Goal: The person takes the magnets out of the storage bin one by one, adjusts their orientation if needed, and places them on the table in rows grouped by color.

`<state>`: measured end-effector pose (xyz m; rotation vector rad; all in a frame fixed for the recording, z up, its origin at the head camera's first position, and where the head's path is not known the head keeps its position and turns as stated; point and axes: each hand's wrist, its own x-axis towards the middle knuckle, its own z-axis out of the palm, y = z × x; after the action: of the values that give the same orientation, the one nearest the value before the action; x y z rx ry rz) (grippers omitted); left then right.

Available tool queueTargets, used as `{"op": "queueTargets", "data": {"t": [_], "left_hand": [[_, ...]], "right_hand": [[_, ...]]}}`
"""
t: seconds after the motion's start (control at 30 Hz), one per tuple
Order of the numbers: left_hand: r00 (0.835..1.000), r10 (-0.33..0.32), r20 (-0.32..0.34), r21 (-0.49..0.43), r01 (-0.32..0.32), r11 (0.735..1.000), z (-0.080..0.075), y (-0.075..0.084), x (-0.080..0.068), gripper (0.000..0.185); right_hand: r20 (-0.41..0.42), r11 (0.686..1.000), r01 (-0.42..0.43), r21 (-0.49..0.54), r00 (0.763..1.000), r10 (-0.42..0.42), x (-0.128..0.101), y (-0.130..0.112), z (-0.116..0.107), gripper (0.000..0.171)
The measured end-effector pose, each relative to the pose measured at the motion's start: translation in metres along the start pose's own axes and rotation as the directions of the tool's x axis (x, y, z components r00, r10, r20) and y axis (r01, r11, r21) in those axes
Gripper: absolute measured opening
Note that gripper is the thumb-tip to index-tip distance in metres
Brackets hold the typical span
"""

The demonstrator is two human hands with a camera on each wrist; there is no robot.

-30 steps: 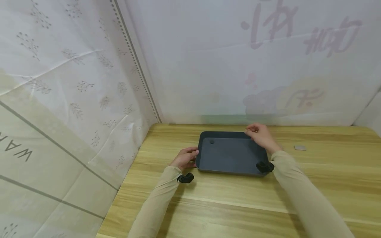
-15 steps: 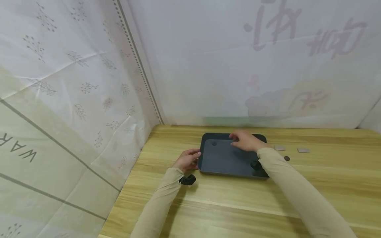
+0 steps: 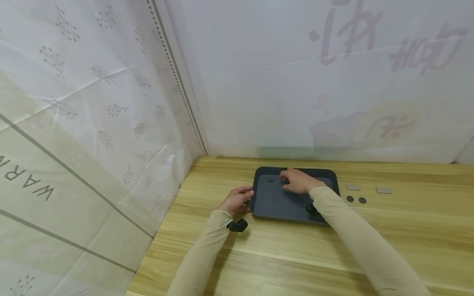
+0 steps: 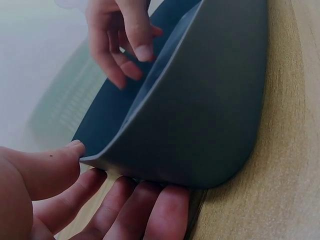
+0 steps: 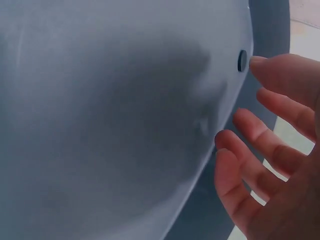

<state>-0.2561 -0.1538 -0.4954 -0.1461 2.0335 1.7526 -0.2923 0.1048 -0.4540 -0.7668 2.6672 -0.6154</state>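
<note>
A dark grey rectangular tray (image 3: 277, 207) lies on the wooden table. At its left edge, my left hand (image 3: 237, 200) holds it; the left wrist view shows the thumb (image 4: 70, 157) on the rim and the fingers against the outer wall. Over the tray's back part, my right hand (image 3: 299, 181) hovers with loosely bent fingers and nothing between them. A small dark round disc (image 3: 270, 180) lies in the tray's back left corner. In the right wrist view, the forefinger and thumb side of the hand is close beside that disc (image 5: 242, 60).
Right of the tray, two dark discs (image 3: 349, 199) lie side by side on the table (image 3: 281, 255). Behind them are two thin grey rectangular pieces (image 3: 353, 187). Printed cloth (image 3: 259, 82) hangs along the table's back edge and on the left.
My right hand has moved left from the tray's back right rim toward the disc inside. Its arm no longer hides the two discs and one rectangular piece. My left hand stays at the tray.
</note>
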Motion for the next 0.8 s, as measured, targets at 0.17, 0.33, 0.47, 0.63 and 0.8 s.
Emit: {"op": "queueTargets", "data": {"t": [0.17, 0.33, 0.47, 0.63, 0.8], "left_hand": [[1.0, 0.002, -0.006, 0.0, -0.002, 1.0, 0.0, 0.0, -0.001, 0.042], [1.0, 0.002, -0.009, -0.004, -0.002, 1.0, 0.0, 0.001, -0.002, 0.042], [1.0, 0.007, -0.008, 0.0, -0.007, 1.0, 0.001, 0.001, -0.001, 0.042], [1.0, 0.005, -0.01, 0.0, -0.005, 1.0, 0.001, 0.002, -0.003, 0.042], [1.0, 0.0, -0.006, 0.008, 0.0, 1.0, 0.002, 0.003, -0.005, 0.041]], "right_hand": [[0.019, 1.0, -0.004, -0.02, 1.0, 0.004, 0.01, -0.004, 0.007, 0.041], [0.036, 1.0, -0.012, -0.016, 0.999, 0.012, 0.016, -0.006, 0.01, 0.044], [0.035, 1.0, -0.022, -0.018, 0.999, 0.023, 0.018, -0.008, 0.01, 0.045], [0.043, 0.998, -0.067, -0.01, 0.997, 0.067, 0.022, -0.011, 0.012, 0.049], [0.049, 0.995, -0.101, 0.02, 0.994, 0.1, 0.027, -0.013, 0.017, 0.051]]}}
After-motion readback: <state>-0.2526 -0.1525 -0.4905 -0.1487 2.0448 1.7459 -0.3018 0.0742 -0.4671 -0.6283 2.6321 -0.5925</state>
